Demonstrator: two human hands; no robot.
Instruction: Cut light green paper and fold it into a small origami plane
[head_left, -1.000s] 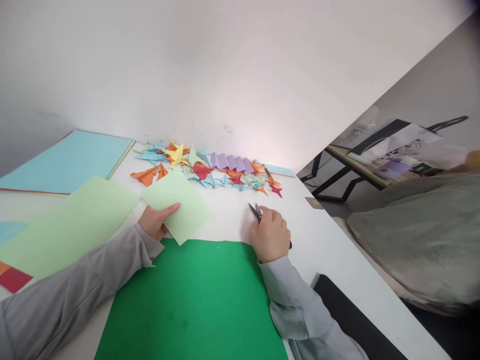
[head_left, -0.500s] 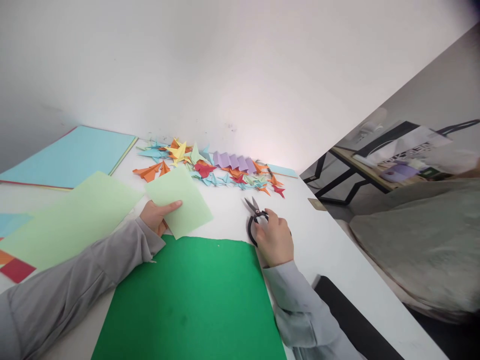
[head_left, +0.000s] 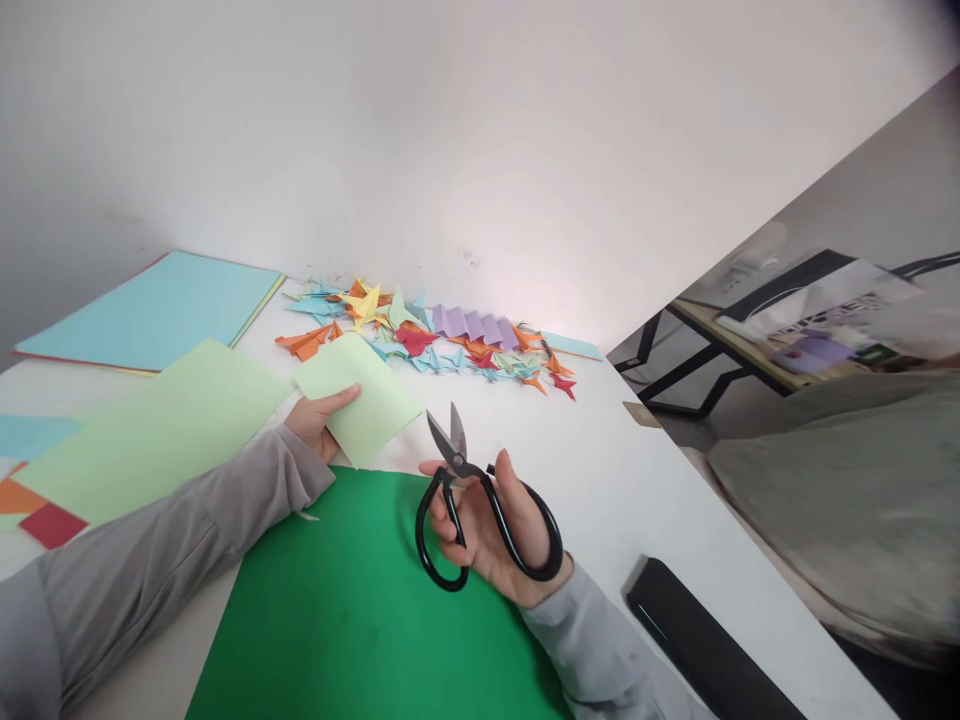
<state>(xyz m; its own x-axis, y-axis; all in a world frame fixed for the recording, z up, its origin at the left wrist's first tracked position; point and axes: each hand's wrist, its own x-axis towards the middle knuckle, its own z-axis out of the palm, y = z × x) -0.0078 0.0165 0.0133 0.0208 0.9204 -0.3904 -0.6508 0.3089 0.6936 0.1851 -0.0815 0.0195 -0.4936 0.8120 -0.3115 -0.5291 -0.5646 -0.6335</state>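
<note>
A light green sheet of paper (head_left: 379, 400) is held by my left hand (head_left: 319, 415), thumb on top and the other fingers underneath. My right hand (head_left: 495, 535) is turned palm up and holds black-handled scissors (head_left: 457, 455) by their loops. The scissors' blades are spread and point up toward the right edge of the light green paper, apart from it. Below both hands lies a green sheet (head_left: 375, 600). A larger light green sheet (head_left: 157, 435) rests beneath and left of my left forearm.
Folded paper shapes (head_left: 412, 340) of several colours line the wall side of the table. A stack of blue-topped paper (head_left: 165, 310) sits at the back left, small coloured squares (head_left: 52, 525) at the left. A black long object (head_left: 705, 630) lies at the right.
My right hand has lifted the scissors from the table, moved left and nearer, and turned palm up with the blades spread. The left hand still holds the light green paper, slightly bent now.
</note>
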